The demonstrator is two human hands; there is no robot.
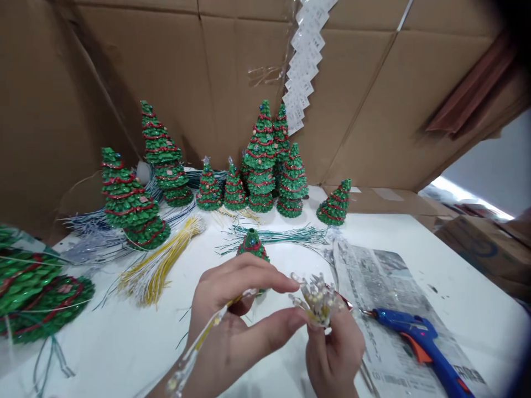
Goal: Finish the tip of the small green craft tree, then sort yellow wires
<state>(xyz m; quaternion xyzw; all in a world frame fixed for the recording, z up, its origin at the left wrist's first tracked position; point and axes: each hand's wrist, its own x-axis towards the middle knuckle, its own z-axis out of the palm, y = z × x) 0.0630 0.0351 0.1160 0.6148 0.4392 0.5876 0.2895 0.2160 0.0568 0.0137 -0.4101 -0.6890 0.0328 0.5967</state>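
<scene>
Backdrop: corrugated cardboard sheets [136,66] stand along the far side of a white table [468,309], with a strip of printed paper labels [306,66] hanging at top centre. Near the far edge stands a group of green cone trees [260,157], their glossy scaled surfaces wound with red cord. Flat green scaled pieces [37,298] lie at the left edge.

Mid-table, loose bundles of thin wire lie fanned out: yellow [153,273], green [274,235] and blue-white [95,240]. Toward the right edge, a sheet of newspaper [373,293] lies under a blue glue gun [409,331] with an orange trigger, its slim metal nozzle aimed toward the hands. A small cone tree [252,249] stands just behind the hands.

Right hand [334,348]: closed around the base of a bundle of bulb-tipped wires [317,301], small pale bulbs splayed upward. Gripping low on the stems, clear of the heads, seems the sound hold, as it keeps the bulbs apart and uncrushed.

Left hand [236,315]: half open, index finger and thumb extended on either side of the bundle's tips. A yellow wire with pale bulbs [199,348] crosses the palm; cannot tell whether it is gripped.
</scene>
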